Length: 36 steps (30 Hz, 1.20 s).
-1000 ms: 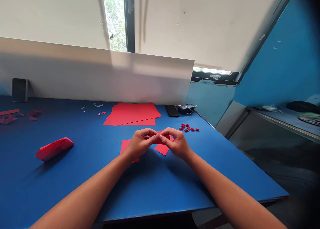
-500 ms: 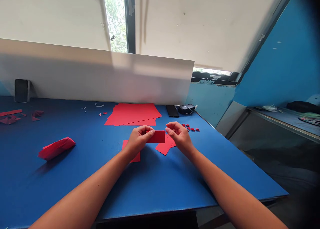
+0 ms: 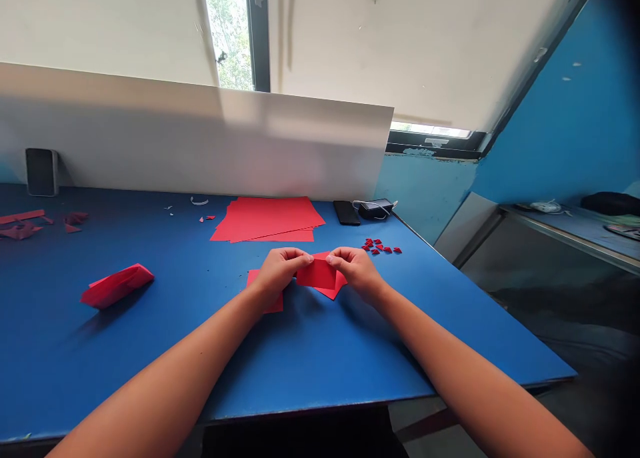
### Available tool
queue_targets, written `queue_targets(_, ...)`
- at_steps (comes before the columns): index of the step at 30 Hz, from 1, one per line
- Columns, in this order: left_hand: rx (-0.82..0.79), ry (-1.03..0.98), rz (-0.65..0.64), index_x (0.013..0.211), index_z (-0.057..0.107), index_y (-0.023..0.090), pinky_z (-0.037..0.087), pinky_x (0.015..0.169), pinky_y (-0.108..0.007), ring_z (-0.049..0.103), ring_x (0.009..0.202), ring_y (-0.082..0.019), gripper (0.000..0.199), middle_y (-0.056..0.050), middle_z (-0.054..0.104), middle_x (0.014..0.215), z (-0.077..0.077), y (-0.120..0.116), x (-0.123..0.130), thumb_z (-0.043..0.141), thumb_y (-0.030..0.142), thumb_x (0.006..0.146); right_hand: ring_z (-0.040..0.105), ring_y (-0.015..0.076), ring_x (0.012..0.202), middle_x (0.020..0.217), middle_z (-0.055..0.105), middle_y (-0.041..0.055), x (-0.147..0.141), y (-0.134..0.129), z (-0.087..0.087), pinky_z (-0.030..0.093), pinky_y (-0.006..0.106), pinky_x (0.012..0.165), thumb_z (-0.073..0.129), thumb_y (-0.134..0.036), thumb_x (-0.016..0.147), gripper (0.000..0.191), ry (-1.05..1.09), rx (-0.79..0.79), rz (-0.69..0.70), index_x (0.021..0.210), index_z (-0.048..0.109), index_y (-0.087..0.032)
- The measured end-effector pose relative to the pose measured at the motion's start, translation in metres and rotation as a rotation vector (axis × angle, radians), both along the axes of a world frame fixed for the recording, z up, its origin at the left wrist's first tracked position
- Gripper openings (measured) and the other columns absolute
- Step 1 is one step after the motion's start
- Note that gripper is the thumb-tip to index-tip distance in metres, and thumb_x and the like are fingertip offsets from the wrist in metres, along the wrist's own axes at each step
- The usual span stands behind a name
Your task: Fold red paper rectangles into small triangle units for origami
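Between my two hands, a little above the table, is a small red rectangular piece of paper (image 3: 317,276). My left hand (image 3: 284,271) pinches its left upper corner between thumb and fingers. The right upper corner is pinched by my right hand (image 3: 355,269). Below and behind it on the table lie loose red paper pieces (image 3: 340,285), partly covered by the held piece and my right hand. Another red paper piece (image 3: 275,305) lies under my left wrist, mostly hidden by it.
Large red sheets (image 3: 270,218) lie stacked at the back. Several small folded red pieces (image 3: 379,247) sit right of my hands. A folded red paper bundle (image 3: 117,287) and red scraps (image 3: 23,228) are leftward. Phones (image 3: 42,172) (image 3: 346,213) and a black device with a cable (image 3: 376,209) stand behind.
My right hand, apart from the paper before, has moved left and taken hold of its right corner. The left hand keeps its grip. The whole view has shifted slightly.
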<state>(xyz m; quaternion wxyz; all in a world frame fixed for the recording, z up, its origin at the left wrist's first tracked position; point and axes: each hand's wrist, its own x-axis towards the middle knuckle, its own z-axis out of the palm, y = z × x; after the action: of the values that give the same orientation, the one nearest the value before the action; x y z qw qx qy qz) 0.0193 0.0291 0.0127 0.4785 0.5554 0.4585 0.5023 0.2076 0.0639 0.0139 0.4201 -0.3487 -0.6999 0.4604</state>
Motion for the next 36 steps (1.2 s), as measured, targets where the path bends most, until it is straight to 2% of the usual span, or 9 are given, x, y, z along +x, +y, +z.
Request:
queue_targets(7,-0.033,-0.011,-0.048,0.075,0.069,0.015,0.045,0.061,-0.027,0.058,0.066,-0.016,0.027,-0.004,0.065,0.072,0.003,-0.002,0.0,0.069,0.042,0.07,0.058,0.0149,0.067,0.075,0.066,0.0032,-0.002,-0.006,0.003,0.047,0.026,0.06,0.065,-0.041,0.075,0.025,-0.026,0.007,0.052,0.079,0.067,-0.016)
queue_targets(13,-0.009,-0.007,-0.051,0.076,0.07,0.014,0.046,0.063,-0.029,0.056,0.064,-0.014,0.024,-0.005,0.064,0.071,0.005,-0.001,-0.001,0.069,0.038,0.071,0.052,0.0119,0.057,0.064,0.06,0.0005,0.0,-0.003,0.001,0.04,0.023,0.051,0.067,-0.038,0.073,0.023,-0.022,0.007,-0.028,0.069,0.064,-0.015)
queue_targets(20,0.022,-0.079,0.044,0.075,0.067,0.015,0.044,0.059,-0.026,0.052,0.059,-0.012,0.023,-0.001,0.059,0.065,0.005,0.001,-0.003,0.067,0.038,0.072,0.051,0.012,0.056,0.063,0.058,-0.0002,0.001,-0.002,0.003,0.04,0.023,0.051,0.064,-0.04,0.073,0.024,0.013,0.009,-0.053,0.067,0.06,-0.016)
queue_targets(23,0.056,-0.026,-0.031,0.087,0.069,0.016,0.046,0.062,-0.027,0.056,0.066,-0.014,0.029,-0.003,0.063,0.075,0.004,-0.001,0.001,0.064,0.043,0.076,0.051,0.0122,0.058,0.064,0.059,0.0002,0.0,-0.004,0.003,0.04,0.024,0.052,0.064,-0.038,0.074,0.023,-0.002,0.026,-0.027,0.07,0.062,-0.016)
queue_targets(26,0.116,0.079,-0.097,0.085,0.069,0.015,0.046,0.065,-0.026,0.058,0.073,-0.016,0.03,-0.005,0.065,0.079,0.003,-0.002,0.004,0.064,0.043,0.077,0.052,0.0125,0.06,0.066,0.06,0.0006,-0.002,-0.006,0.004,0.041,0.024,0.055,0.064,-0.036,0.075,0.021,-0.025,0.055,0.0,0.071,0.063,-0.016)
queue_targets(31,0.173,0.159,-0.086,0.079,0.068,0.015,0.044,0.064,-0.024,0.057,0.071,-0.015,0.025,-0.003,0.065,0.077,0.001,-0.003,0.003,0.063,0.039,0.079,0.055,0.0143,0.066,0.071,0.064,0.0024,-0.002,-0.01,0.004,0.043,0.025,0.059,0.064,-0.032,0.076,0.017,-0.077,0.108,0.022,0.074,0.066,-0.015)
queue_targets(36,0.193,0.207,-0.092,0.077,0.069,0.015,0.042,0.059,-0.023,0.055,0.067,-0.015,0.021,-0.003,0.064,0.073,0.002,-0.003,0.003,0.064,0.035,0.078,0.054,0.0131,0.061,0.067,0.062,0.0017,-0.002,-0.013,0.007,0.042,0.024,0.056,0.063,-0.033,0.075,0.019,-0.108,0.106,0.015,0.071,0.066,-0.015)
